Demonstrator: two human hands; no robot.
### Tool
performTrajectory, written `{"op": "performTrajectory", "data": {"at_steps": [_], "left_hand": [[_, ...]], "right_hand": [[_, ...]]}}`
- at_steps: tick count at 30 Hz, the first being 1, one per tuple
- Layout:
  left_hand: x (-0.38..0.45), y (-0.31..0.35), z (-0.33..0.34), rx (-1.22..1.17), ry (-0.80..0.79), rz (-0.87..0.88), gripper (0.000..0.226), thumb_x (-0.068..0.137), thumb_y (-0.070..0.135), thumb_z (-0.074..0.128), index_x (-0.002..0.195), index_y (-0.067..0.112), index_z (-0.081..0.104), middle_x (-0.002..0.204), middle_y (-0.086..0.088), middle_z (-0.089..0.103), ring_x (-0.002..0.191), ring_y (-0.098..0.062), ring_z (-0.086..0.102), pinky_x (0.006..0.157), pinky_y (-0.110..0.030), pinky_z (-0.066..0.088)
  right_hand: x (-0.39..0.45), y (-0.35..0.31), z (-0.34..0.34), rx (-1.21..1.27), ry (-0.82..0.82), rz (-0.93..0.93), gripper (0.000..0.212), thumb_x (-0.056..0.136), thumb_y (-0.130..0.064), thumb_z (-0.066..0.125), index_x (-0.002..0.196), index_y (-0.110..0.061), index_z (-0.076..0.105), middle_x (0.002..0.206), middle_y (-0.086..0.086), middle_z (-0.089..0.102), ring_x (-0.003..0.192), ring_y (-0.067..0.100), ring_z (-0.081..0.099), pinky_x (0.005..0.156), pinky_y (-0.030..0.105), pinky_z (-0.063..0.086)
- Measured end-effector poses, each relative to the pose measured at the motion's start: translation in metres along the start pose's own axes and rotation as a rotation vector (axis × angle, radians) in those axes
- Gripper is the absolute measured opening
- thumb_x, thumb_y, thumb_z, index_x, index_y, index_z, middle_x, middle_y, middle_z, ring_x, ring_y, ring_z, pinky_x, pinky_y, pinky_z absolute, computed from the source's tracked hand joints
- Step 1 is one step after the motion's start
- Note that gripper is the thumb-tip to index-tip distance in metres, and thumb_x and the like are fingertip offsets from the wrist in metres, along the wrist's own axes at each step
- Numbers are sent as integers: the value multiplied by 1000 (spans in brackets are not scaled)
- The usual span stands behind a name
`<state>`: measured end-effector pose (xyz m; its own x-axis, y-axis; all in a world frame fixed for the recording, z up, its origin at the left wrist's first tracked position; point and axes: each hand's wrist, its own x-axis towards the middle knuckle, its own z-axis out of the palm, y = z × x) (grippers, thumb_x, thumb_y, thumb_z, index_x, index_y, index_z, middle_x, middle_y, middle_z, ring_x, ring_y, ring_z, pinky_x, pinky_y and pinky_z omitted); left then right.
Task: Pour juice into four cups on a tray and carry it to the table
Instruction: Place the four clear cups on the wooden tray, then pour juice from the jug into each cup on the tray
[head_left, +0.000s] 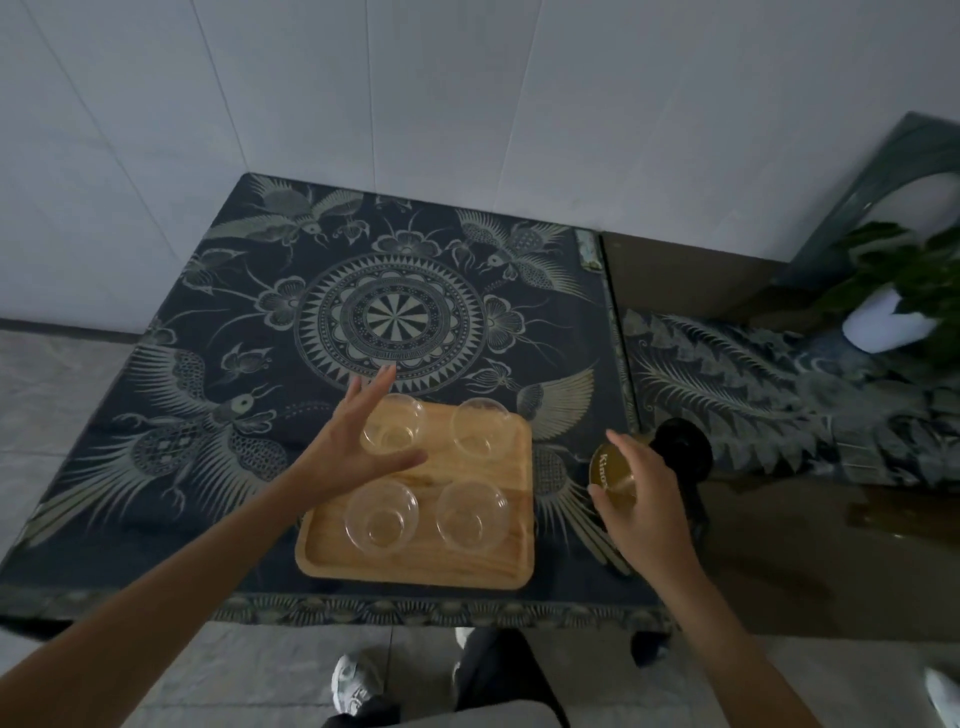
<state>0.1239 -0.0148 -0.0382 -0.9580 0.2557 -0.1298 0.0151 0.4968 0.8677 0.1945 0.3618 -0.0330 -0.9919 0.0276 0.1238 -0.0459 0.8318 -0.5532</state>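
A wooden tray (415, 569) lies near the front edge of a table covered with a dark patterned cloth (208, 364). Four clear glass cups stand on it, and all look empty: far left (400, 423), far right (480, 426), near left (381, 519), near right (471, 514). My left hand (353, 441) hovers over the tray's left side with its fingers spread, partly covering the far-left cup. Just right of the tray is a juice jug (605, 462) with amber contents and a black top (680, 447). My right hand (644, 499) has thumb and fingers curled around its body.
A second table with a glossy brown top (805, 545) adjoins on the right. It carries a leafy plant in a white pot (883, 325). White walls close the back. My shoes (353, 686) stand on the tiled floor by the table's front edge.
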Motion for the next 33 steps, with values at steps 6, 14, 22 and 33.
{"op": "performTrajectory", "data": {"at_steps": [6,14,22,33], "left_hand": [[3,38,39,154,-9,128,122,72,70,81,167,40,12,172,23,5,162,-17,-13,129,-57,3],[23,87,117,242,-15,123,117,75,71,75,167,40,10,176,13,3,162,-18,-20,129,-56,4],[46,112,218,214,-105,92,118,79,58,84,167,44,6,178,9,-1,162,-23,-20,130,-56,4],[71,108,311,-28,-156,-102,143,63,64,90,169,30,0,175,13,-1,161,-17,-15,133,-51,8]], "right_hand": [[-10,37,-22,-86,122,-24,65,89,-22,74,148,-22,46,143,4,54,134,27,49,110,43,40],[-4,82,-41,-129,58,40,77,83,-36,80,151,-26,44,155,10,39,140,33,30,106,44,36],[-9,133,-41,-172,15,-108,74,80,-29,83,146,-26,50,154,8,41,130,34,44,98,47,49],[5,177,-62,68,-133,-302,60,92,-21,68,148,-31,50,163,-8,30,136,9,41,90,27,56]]}}
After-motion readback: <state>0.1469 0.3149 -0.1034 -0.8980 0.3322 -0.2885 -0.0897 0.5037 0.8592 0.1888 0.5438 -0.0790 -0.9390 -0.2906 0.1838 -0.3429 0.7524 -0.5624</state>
